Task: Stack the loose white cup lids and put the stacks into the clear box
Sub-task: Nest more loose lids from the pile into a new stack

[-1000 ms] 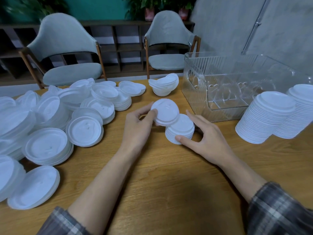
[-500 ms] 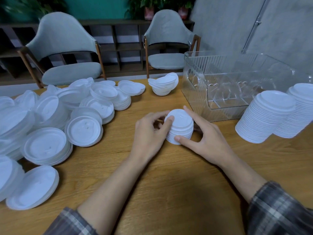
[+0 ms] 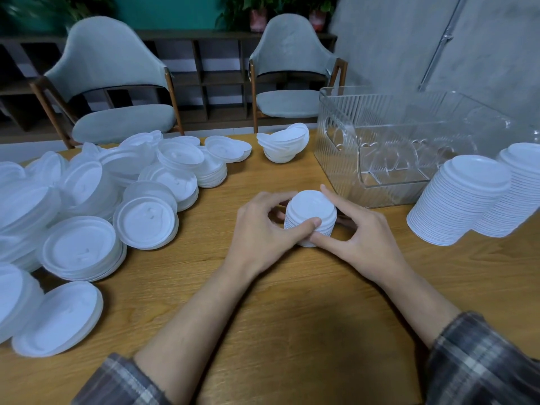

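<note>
The left hand (image 3: 263,226) and the right hand (image 3: 362,241) meet round a short stack of white lids (image 3: 309,207), which stands upright on the bench (image 3: 292,331) between them. Both hands are curled on it: the left thumb lies across the near side of the stack with its fingers bent round the far left side, and the right thumb touches the base just under the left thumb while the right forefinger runs along the far right edge. The top lid sits level with those beneath it.

Just beyond the right hand stands the clear box (image 3: 336,141), ribbed and see-through, with no stacks visible inside. To the right of that hand, beside the box, a tall stack (image 3: 461,197) of lids leans a little, and a second tall stack (image 3: 523,188) stands touching or just behind it.

To the left of the left hand, loose lids (image 3: 87,200) lie in overlapping heaps to the bench edge. Beyond both hands sits a small tilted heap (image 3: 283,144) of lids. Plaid sleeves (image 3: 482,366) cover both forearms near the camera. Two grey chairs (image 3: 117,92) stand past the far side of the bench
</note>
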Tool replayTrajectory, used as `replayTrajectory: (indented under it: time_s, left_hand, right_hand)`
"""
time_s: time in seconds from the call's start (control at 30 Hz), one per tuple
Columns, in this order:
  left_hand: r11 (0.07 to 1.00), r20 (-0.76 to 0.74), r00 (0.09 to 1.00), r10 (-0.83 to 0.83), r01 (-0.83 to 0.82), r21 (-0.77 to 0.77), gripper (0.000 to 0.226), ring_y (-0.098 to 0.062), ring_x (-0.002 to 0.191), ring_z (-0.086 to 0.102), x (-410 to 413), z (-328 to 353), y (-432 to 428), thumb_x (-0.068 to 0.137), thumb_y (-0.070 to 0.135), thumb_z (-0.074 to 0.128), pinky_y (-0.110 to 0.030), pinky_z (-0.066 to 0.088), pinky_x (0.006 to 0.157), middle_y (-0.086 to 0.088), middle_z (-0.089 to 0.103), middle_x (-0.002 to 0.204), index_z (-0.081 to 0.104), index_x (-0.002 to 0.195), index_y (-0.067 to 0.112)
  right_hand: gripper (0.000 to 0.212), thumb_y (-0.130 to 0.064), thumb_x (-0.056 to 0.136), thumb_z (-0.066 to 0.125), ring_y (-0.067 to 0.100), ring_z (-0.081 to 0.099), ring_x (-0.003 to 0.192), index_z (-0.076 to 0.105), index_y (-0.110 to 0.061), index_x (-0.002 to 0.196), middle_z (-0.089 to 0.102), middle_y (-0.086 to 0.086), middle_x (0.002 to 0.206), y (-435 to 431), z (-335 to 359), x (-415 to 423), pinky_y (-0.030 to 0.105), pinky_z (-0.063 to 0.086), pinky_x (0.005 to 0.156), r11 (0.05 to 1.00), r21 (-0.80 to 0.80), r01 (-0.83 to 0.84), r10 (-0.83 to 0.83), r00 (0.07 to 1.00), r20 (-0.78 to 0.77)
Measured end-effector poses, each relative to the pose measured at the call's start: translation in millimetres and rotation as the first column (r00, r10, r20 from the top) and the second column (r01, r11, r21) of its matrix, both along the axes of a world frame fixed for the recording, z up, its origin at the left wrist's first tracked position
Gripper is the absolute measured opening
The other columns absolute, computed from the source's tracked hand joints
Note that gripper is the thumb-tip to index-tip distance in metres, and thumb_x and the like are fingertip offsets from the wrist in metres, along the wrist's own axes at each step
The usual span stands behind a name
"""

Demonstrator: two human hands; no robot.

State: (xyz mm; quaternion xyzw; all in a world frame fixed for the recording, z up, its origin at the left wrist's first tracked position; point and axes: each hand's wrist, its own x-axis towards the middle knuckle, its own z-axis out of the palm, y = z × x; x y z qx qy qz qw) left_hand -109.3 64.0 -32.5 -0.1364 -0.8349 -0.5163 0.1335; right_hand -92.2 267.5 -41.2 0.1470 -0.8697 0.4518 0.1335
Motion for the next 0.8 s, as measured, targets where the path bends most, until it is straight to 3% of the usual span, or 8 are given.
replayTrajectory:
  time_s: [0.1,0.2,0.4,0.6,0.7,0.8]
  left_hand:
    - [1.0,0.008,1.0,-0.017,0.017,0.006,0.054,-0.006,0.089,0.068,-0.2,-1.5,-0.8,0.072,0.047,0.092,-0.025,0.058,0.08,0.016,0.072,0.107,0.076,0.123,0.035]
    - [1.0,0.004,1.0,-0.028,0.028,-0.004,0.053,-0.006,0.091,0.068,-0.5,-3.1,-0.6,0.073,0.046,0.091,-0.025,0.057,0.081,0.016,0.071,0.108,0.075,0.123,0.037]
    - [0.996,0.009,0.997,-0.075,0.075,-0.056,0.057,-0.003,0.1,0.064,-4.6,-9.6,-0.1,0.078,0.053,0.086,-0.02,0.05,0.085,0.016,0.065,0.116,0.069,0.13,0.038]
    - [0.992,-0.036,0.997,-0.068,0.064,-0.107,0.058,0.001,0.109,0.061,-11.8,-10.4,-5.2,0.093,0.058,0.068,-0.016,0.046,0.096,0.013,0.063,0.12,0.065,0.141,0.025]
    - [0.985,-0.162,0.986,0.041,-0.067,-0.158,0.044,-0.005,0.111,0.06,-30.4,-7.3,-12.3,0.098,0.034,0.071,-0.024,0.048,0.098,0.008,0.06,0.121,0.065,0.138,0.02]
    - [0.943,-0.268,0.962,0.051,-0.136,-0.305,0.047,-0.015,0.126,0.055,-58.5,-2.3,-17.9,0.096,0.022,0.069,-0.032,0.047,0.106,0.001,0.054,0.134,0.06,0.141,0.016]
  right_hand:
    - [0.09,-0.04,0.073,0.091,-0.012,0.056,0.126,0.052,-0.026,0.153,0.063,-0.011,0.141,0.6,-1.0,-0.5,0.011,0.045,0.105,1.0,0.012,0.014,-0.014,1.0,-0.006]
    - [0.093,-0.054,0.069,0.087,-0.009,0.056,0.127,0.054,-0.024,0.151,0.063,-0.011,0.142,-0.6,0.3,-0.2,0.017,0.047,0.107,1.0,0.001,0.004,-0.004,1.0,0.001]
    - [0.095,-0.059,0.075,0.083,-0.004,0.051,0.134,0.044,-0.029,0.157,0.059,-0.015,0.144,-1.5,-1.3,-2.4,0.026,0.045,0.112,0.996,0.092,0.005,-0.007,1.0,0.029]
    - [0.095,-0.06,0.076,0.082,-0.002,0.052,0.127,0.044,-0.028,0.157,0.06,-0.015,0.136,-1.3,-1.7,-4.2,0.017,0.041,0.106,0.988,0.129,0.08,-0.083,0.996,0.018]
    - [0.092,-0.053,0.077,0.086,-0.007,0.048,0.125,0.046,-0.027,0.156,0.058,-0.016,0.136,-1.0,-3.1,-5.7,0.007,0.033,0.104,0.982,0.134,0.136,-0.137,0.991,-0.001]
    - [0.092,-0.051,0.077,0.086,-0.01,0.044,0.124,0.045,-0.029,0.156,0.055,-0.019,0.137,-1.3,-4.0,-7.8,-0.001,0.027,0.1,0.981,0.135,0.14,-0.143,0.99,0.013]
